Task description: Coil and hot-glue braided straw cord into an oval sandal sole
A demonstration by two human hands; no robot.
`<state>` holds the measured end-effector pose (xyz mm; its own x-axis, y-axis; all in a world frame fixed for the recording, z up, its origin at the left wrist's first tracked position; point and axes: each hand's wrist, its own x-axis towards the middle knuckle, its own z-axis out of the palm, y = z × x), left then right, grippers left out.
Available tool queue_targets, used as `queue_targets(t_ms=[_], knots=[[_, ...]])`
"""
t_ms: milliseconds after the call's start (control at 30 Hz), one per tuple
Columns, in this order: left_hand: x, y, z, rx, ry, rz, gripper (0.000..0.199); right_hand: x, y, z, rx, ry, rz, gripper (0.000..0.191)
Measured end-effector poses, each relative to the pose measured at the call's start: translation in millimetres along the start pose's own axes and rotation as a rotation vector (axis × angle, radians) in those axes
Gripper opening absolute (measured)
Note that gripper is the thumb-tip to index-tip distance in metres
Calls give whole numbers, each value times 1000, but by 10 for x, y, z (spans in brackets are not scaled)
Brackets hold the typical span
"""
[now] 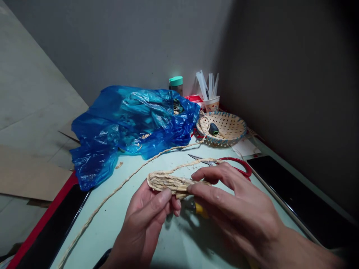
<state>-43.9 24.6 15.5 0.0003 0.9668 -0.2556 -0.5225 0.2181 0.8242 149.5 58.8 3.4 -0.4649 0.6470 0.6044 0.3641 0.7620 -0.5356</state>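
Observation:
A flat oval coil of twisted straw cord (pixel 168 183) lies in my left hand (pixel 148 220), pinched along its lower edge between thumb and fingers. My right hand (pixel 244 213) closes finger and thumb on the coil's right end, which it partly covers. From the coil a length of cord (pixel 185 165) runs right, passing over the scissors (pixel 238 164), whose red handles lie partly behind my right hand. Below the coil shows a yellow-and-dark object (pixel 201 211), mostly hidden by my right hand. A longer twisted cord (pixel 117 190) crosses the table on the left.
A blue plastic bag (pixel 134 119) fills the back left. At the back right a woven basket (pixel 230 127) holds a dark thread spool (pixel 213 129). Behind stand a paper cup (pixel 211 104) of clear plastic sticks and a teal-lidded jar (pixel 176 84). Grey walls border the pale table (pixel 174 257).

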Motion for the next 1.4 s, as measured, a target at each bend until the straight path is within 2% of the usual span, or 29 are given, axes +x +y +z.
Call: queue_targets(t_ms=[200, 300, 433, 667, 767, 867, 967, 1100, 1167, 1233, 1400], knots=[[-3, -43, -44, -21, 30, -35, 19, -87, 26, 90, 72, 0, 73, 32], [-3, -61, -23, -31, 18, -40, 16, -23, -25, 42, 74, 11, 39, 27], [0, -79, 9, -31, 21, -28, 12, 61, -89, -56, 43, -43, -5, 25], [12, -83, 20, -8, 67, -5, 6, 53, -69, -51, 40, -45, 31, 21], [13, -82, 15, 0, 65, 7, 10, 65, -80, -43, 23, -56, -4, 24], [17, -100, 10, -15, 77, 7, 3, 74, -94, -44, -22, -67, -49, 23], [15, -135, -2, -37, 74, 9, 7, 52, -73, -32, -67, -69, -94, 24], [6, -169, 6, -59, -3, -9, 4, -19, -11, 24, -111, -9, -125, 29], [7, -172, 37, -89, -76, -16, 13, -50, 11, 61, -133, 5, -92, 30], [12, -172, 74, -113, -119, -1, 29, -71, 18, 94, -129, 29, -52, 32], [25, -188, 108, -103, -72, 35, 64, -87, -25, 127, -68, 42, -17, 29]])
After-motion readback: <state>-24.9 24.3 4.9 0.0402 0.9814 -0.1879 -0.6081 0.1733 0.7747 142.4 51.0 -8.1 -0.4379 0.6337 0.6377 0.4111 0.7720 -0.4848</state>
